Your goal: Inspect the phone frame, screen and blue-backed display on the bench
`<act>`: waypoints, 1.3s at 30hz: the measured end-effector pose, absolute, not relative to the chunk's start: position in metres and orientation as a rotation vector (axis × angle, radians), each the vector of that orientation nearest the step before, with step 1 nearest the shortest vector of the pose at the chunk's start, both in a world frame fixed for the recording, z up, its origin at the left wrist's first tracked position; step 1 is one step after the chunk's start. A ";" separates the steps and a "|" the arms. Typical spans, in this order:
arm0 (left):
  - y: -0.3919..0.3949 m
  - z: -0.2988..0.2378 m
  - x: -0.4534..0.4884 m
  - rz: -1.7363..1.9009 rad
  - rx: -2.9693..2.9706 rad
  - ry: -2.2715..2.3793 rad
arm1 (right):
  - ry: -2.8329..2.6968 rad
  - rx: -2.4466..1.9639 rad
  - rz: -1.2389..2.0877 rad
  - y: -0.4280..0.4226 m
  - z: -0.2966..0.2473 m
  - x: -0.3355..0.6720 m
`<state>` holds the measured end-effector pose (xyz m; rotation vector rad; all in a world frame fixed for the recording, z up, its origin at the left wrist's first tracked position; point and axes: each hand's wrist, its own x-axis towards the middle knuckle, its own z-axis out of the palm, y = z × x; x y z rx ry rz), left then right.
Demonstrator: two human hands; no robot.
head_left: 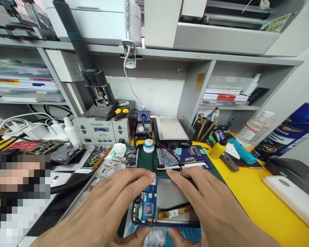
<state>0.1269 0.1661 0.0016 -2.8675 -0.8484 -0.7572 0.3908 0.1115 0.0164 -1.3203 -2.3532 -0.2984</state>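
An opened blue phone lies back-up on the green mat right in front of me, its circuit board, grey battery and an orange flex ribbon exposed. My left hand grips its left edge, fingertips on the far top corner and thumb at the near edge. My right hand clasps the right edge the same way, fingers curled over the top and thumb underneath at the front. Both hands are closed on the phone frame.
Behind the mat stand a soldering station, a blue tip holder and a black heating plate. A yellow bottle, a tool cup and a blue can sit to the right on the yellow table. Phone parts lie to the left.
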 end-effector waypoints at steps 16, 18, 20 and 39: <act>0.166 0.011 0.123 -0.613 -3.053 -1.294 | -2.326 -1.403 0.000 0.110 0.014 0.395; 0.167 0.012 0.123 -0.634 -3.077 -1.300 | -2.338 -1.400 0.003 0.111 0.014 0.398; 0.168 0.011 0.122 -0.661 -3.108 -1.321 | -2.349 -1.381 0.007 0.113 0.015 0.400; 0.169 0.016 0.118 -0.997 -3.197 -1.615 | -1.947 -0.902 0.286 0.111 0.015 0.392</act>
